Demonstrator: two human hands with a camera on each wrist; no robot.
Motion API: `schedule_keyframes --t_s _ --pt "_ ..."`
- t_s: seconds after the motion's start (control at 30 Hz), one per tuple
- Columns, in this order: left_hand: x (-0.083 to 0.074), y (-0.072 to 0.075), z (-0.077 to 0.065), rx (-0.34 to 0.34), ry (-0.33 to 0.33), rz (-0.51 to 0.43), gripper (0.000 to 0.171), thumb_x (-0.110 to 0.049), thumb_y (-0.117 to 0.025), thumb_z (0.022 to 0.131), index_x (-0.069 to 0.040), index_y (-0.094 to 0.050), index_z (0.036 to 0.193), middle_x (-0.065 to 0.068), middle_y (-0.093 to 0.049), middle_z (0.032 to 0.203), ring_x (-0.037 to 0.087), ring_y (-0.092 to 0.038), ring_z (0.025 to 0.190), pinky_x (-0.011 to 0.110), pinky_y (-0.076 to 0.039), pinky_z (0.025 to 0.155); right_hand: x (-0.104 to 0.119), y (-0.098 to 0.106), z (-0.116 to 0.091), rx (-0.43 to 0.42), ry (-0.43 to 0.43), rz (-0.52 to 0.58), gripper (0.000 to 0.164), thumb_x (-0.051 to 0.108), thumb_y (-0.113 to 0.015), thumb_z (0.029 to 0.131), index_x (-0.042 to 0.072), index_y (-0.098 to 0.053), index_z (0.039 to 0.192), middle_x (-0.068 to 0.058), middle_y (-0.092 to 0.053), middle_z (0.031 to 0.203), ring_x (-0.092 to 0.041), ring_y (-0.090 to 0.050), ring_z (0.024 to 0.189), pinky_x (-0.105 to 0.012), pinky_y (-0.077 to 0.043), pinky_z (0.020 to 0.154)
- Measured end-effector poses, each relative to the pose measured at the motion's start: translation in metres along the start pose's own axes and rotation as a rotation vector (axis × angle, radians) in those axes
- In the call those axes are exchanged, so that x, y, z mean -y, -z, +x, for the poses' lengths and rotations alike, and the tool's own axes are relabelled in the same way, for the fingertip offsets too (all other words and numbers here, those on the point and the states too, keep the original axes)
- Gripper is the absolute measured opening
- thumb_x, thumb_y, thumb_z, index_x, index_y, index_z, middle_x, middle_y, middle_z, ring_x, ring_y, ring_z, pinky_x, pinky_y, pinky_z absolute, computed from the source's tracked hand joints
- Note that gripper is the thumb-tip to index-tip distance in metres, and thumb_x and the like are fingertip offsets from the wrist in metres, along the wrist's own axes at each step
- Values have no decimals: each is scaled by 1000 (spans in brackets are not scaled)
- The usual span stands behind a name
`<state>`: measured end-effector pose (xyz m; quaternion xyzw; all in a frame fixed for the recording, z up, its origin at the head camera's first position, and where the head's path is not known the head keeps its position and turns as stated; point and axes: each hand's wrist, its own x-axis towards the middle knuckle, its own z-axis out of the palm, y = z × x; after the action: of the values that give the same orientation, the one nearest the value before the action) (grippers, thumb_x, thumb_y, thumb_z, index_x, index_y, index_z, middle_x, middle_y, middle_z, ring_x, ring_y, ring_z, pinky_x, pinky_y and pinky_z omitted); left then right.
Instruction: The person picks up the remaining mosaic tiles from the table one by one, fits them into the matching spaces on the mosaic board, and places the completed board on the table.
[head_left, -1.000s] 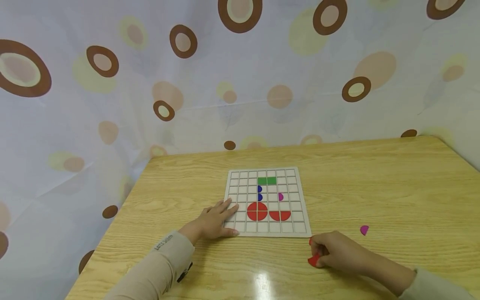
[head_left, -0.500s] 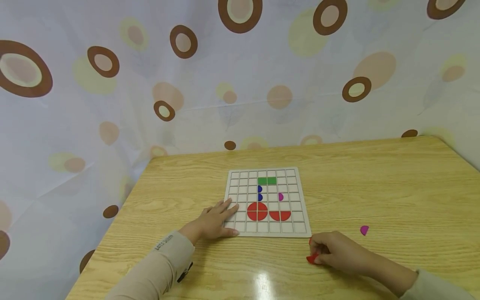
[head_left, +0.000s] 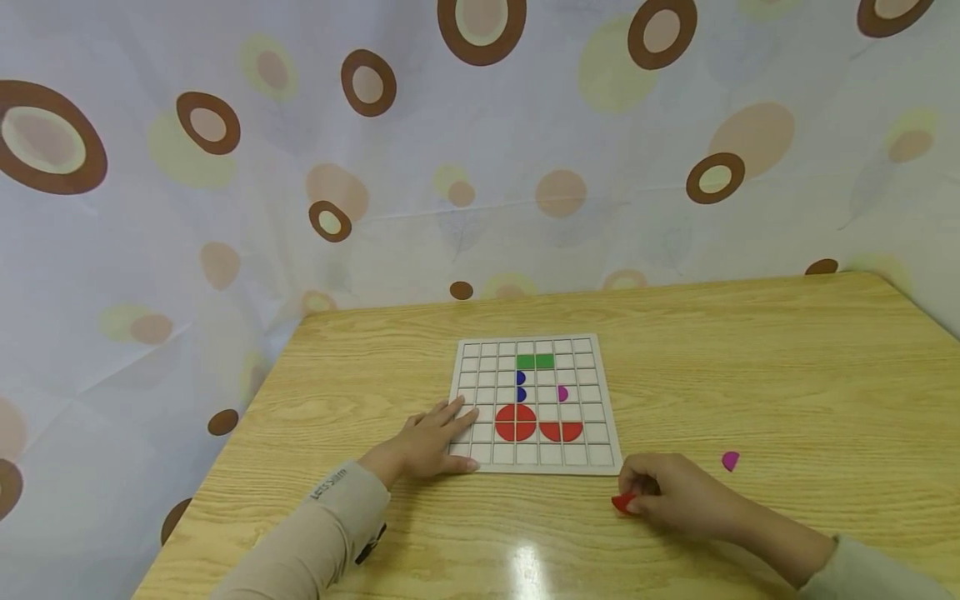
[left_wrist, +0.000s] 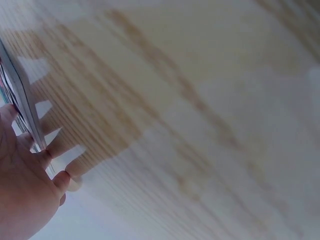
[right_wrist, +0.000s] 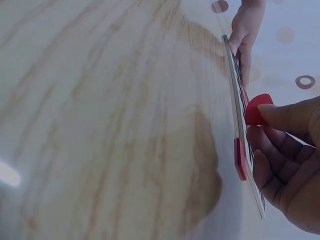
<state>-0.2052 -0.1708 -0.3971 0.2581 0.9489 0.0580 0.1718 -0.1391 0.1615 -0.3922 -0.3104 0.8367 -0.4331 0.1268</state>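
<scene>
A white grid board (head_left: pixel 480 453) lies on the wooden table. My left hand (head_left: pixel 433 442) rests on its left front corner with fingers spread; in the left wrist view that hand (left_wrist: pixel 25 175) shows beside the board's edge. Beyond the board's right front corner my right hand (head_left: pixel 678 497) pinches a red quarter-circle tile (head_left: pixel 622 503) between thumb and fingers. The right wrist view shows this red tile (right_wrist: pixel 257 109) held up close to the board. Another red tile (right_wrist: pixel 240 159) sits by the board's near edge there, hidden behind the right hand in the head view.
On the board are green square tiles (head_left: pixel 535 362), blue half-circle tiles (head_left: pixel 521 394), a magenta half-circle tile (head_left: pixel 562 393), a red circle of quarter tiles (head_left: pixel 507 414) and a red lower half (head_left: pixel 572 432). A loose magenta half-circle (head_left: pixel 730 461) lies on the table at right. A patterned curtain (head_left: pixel 420 158) hangs behind.
My right hand has shifted slightly away from me, carrying the pinched red tile toward the board. The other red tile has gone out of sight behind it. The left hand has stayed still.
</scene>
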Motion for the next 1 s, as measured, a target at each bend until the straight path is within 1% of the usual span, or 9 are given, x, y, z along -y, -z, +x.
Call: schedule_keyframes --t_s 0.13,0.33,0.47,0.57,0.77,0.87,1.0 --pt "0 -1 1 8 1 -8 74 -57 -44 80 -20 -18 139 7 -7 144 28 -7 129 49 -15 96 1 1 2 -4 -19 -4 12 2 -63 76 10 -53 76 6 -51 71 -3 -46 65 -22 -43 57" --pt "0 -3 3 18 3 8 75 -58 -42 79 -22 -17 139 5 -6 144 26 -6 129 48 -16 97 4 5 7 -19 -90 7 10 6 -62 78 9 -53 78 3 -51 72 -7 -46 66 -22 -41 57" --pt "1 -3 2 19 9 -4 75 -58 -43 79 -21 -18 139 6 -6 144 27 -6 129 48 -15 97 2 8 14 -43 -114 -1 9 5 -61 78 9 -53 78 2 -50 72 -9 -45 66 -22 -41 57" --pt "3 -2 -2 16 18 -9 75 -58 -44 79 -20 -19 139 6 -7 144 28 -6 129 49 -15 97 0 7 21 -63 -121 -7 10 5 -62 78 9 -53 79 1 -49 73 -12 -45 67 -22 -41 57" --pt "7 -2 -10 9 37 -9 74 -57 -44 80 -21 -18 139 6 -7 144 28 -7 129 49 -14 97 4 7 37 -74 -133 76 9 5 -61 78 5 -53 80 -2 -52 72 -17 -48 66 -23 -43 56" --pt "5 -2 -10 2 20 -32 74 -57 -44 80 -19 -19 139 8 -8 144 29 -7 128 50 -14 97 6 10 43 -81 -147 83 9 5 -62 78 5 -53 81 -2 -51 72 -18 -48 66 -23 -43 54" --pt "2 -3 -7 -6 -3 -41 74 -57 -44 80 -18 -20 139 9 -8 143 30 -7 128 50 -14 96 5 16 50 -104 -148 46 10 3 -62 77 5 -54 82 -2 -52 74 -17 -47 70 -23 -43 58"
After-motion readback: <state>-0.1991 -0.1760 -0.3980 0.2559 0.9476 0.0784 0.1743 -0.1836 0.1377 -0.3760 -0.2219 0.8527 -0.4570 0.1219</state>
